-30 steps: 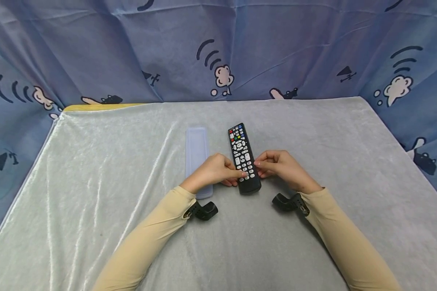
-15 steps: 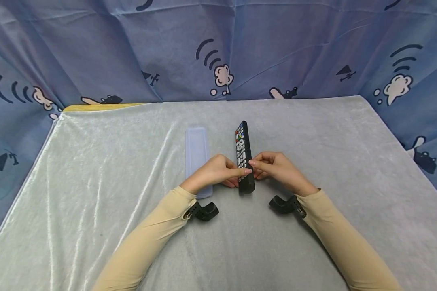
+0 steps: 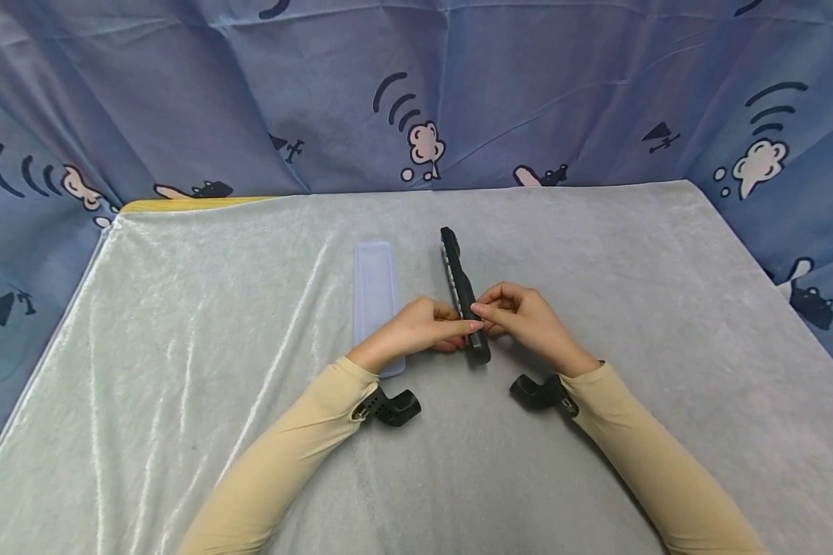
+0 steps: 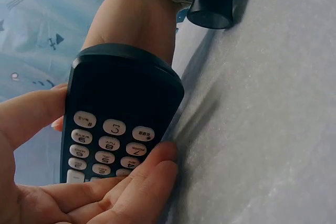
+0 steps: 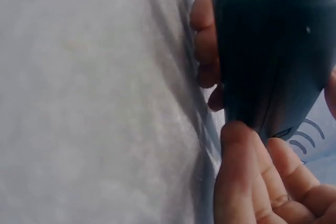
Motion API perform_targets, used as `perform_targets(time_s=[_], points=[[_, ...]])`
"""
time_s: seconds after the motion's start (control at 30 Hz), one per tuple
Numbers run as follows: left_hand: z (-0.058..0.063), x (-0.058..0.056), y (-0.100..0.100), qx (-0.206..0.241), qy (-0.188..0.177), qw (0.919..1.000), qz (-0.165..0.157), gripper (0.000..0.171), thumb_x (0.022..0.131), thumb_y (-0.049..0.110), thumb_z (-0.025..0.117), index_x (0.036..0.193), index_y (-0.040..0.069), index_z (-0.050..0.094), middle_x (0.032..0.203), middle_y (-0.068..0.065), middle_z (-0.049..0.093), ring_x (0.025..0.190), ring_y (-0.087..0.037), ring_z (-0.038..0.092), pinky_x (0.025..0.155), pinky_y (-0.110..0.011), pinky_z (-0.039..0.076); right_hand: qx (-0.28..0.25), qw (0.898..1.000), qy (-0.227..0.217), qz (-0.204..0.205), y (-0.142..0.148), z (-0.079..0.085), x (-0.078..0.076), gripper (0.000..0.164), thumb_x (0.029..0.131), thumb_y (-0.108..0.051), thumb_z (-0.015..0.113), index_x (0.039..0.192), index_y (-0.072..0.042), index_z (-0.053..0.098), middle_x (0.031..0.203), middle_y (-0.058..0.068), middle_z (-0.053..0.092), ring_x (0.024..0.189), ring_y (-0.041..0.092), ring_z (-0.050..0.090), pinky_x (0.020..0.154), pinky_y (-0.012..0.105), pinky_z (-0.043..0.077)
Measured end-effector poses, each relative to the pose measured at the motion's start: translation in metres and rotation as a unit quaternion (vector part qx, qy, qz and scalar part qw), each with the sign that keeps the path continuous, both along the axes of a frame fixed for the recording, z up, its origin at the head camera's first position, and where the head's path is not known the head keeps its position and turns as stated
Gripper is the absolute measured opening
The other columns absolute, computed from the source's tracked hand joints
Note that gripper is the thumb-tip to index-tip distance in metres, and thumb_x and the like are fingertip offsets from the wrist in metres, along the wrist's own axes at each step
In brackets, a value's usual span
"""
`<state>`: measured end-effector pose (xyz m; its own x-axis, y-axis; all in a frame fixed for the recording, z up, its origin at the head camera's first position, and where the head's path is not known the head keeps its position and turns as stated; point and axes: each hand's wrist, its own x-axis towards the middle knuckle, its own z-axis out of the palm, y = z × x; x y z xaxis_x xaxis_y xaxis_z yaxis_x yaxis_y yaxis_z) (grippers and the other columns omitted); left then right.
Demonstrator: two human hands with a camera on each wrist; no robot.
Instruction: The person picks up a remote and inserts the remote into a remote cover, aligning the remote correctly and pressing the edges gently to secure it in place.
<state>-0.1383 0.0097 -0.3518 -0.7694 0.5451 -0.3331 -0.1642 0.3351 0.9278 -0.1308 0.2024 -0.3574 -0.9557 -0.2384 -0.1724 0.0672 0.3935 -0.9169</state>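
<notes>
Just right of the translucent case [image 3: 375, 285] on the bench [image 3: 250, 266], black remote control [image 3: 462, 284], tipped up on a long edge, keypad side toward the case, supported between both hands. Legible upside down from the left wrist: pale number keys [image 4: 108, 142], 4 through 9, with TUV by the 8 and PQRS by the 7. Smaller lettering too smeared to make out; upper keys covered by fingers, and from the head only a thin sliver of keypad visible.

Close by the case's right side, left hand [image 3: 419, 327], grip closed to the remote's width, thumb on one edge, fingers across the keypad. Farther right of the case, past the remote, right hand [image 3: 524, 312], grip nearly closed, bent thumb and fingers pinching at the back; exact contact dark and blurred. Near end of the case partly hidden behind the left wrist.

Nearer the wearer than the case, black wrist cameras [image 3: 399, 408] and tan sleeves [image 3: 278, 455], sleeves cut off at the frame's bottom. Behind the case, blue curtain [image 3: 562, 92], with printed arcs and cloud shapes.
</notes>
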Motion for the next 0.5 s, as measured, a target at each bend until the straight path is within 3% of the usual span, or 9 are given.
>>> perform_targets(time_s=[0.17,0.5], points=[[-0.0009,0.0002,0.0013,0.020,-0.008,0.9998,0.004,0.031,0.090,0.022,0.065,0.096,-0.008,0.067,0.088,-0.017,0.070,0.081,-0.020,0.068,0.072,-0.026,0.056,-0.036,0.999,-0.021,-0.002,0.0012,0.0004,-0.0008,0.033,0.090,-0.016,0.065,0.108,0.011,0.055,0.084,0.009,0.066,0.073,0.014,0.065,0.068,0.030,0.056],[-0.0005,-0.0003,-0.0011,0.061,0.001,0.9980,-0.020,0.027,0.087,0.010,0.067,0.107,-0.008,0.065,0.097,-0.016,0.070,0.086,-0.018,0.068,0.077,-0.027,0.055,-0.031,0.997,-0.072,0.021,0.0039,0.0012,-0.0013,0.047,0.090,-0.019,0.064,0.121,0.012,0.050,0.098,0.014,0.066,0.080,0.015,0.064,0.073,0.029,0.055]])
